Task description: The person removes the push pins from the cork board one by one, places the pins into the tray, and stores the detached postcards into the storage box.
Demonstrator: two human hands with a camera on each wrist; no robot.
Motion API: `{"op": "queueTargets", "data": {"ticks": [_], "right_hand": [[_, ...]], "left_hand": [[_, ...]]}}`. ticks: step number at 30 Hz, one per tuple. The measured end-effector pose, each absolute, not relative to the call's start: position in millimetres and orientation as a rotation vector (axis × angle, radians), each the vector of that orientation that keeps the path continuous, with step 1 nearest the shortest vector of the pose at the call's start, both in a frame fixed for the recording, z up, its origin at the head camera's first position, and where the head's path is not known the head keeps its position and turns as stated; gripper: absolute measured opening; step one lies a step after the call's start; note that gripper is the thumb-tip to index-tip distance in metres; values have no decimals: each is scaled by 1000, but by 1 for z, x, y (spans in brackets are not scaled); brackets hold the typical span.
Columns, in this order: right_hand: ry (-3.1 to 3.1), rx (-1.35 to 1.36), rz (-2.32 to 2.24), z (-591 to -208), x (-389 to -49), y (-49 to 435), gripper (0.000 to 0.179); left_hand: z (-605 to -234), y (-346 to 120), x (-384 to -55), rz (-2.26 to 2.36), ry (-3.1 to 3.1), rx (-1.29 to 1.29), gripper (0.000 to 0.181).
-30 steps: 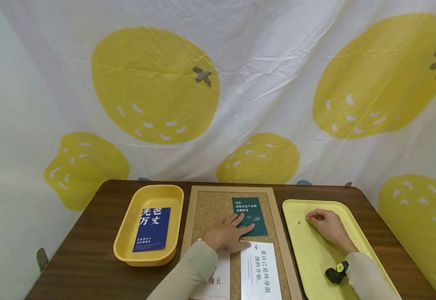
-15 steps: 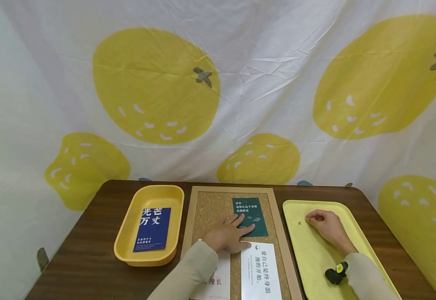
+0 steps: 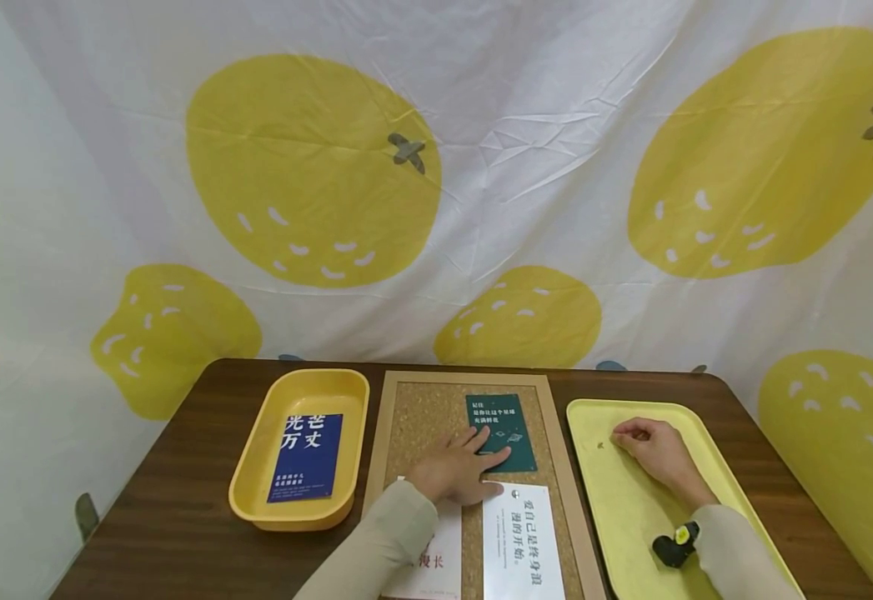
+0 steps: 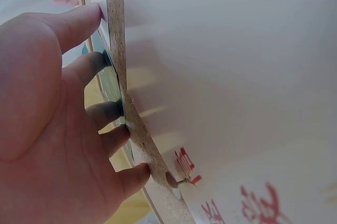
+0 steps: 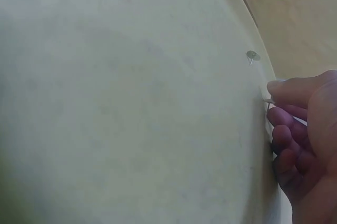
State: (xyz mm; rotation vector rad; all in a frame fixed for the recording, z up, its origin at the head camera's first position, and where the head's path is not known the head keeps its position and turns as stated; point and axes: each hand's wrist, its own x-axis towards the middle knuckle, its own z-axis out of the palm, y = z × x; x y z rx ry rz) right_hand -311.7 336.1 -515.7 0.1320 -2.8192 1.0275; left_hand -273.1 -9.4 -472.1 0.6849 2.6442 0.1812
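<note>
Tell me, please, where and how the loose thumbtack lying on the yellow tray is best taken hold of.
The loose thumbtack is probably best pinched by the rim of its flat head, coming from above the yellow tray. In the right wrist view, a thin pin sticks out from that head, so the rim looks the safer hold, and nothing covers it.

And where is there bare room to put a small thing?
Bare: the table left of the yellow tub; the cork board's upper left, between its frame, the green card and left hand; the tray between the loose pin and black wrist camera. Crowded: the board's near half, with pale cards, and around the right hand, which pinches another pin.
</note>
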Motion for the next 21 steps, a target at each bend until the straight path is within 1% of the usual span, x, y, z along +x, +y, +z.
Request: {"op": "queueTargets", "data": {"ticks": [10, 14, 21], "right_hand": [[-2757, 135, 1052, -508, -313, 336, 13], [-2727, 128, 1054, -504, -315, 334, 17], [-2709, 217, 1032, -492, -318, 322, 21]], "left_hand": [[-471, -10, -272, 190, 2656, 682, 61], [-471, -10, -272, 180, 2658, 688, 61], [-473, -9, -273, 163, 2664, 691, 61]]}}
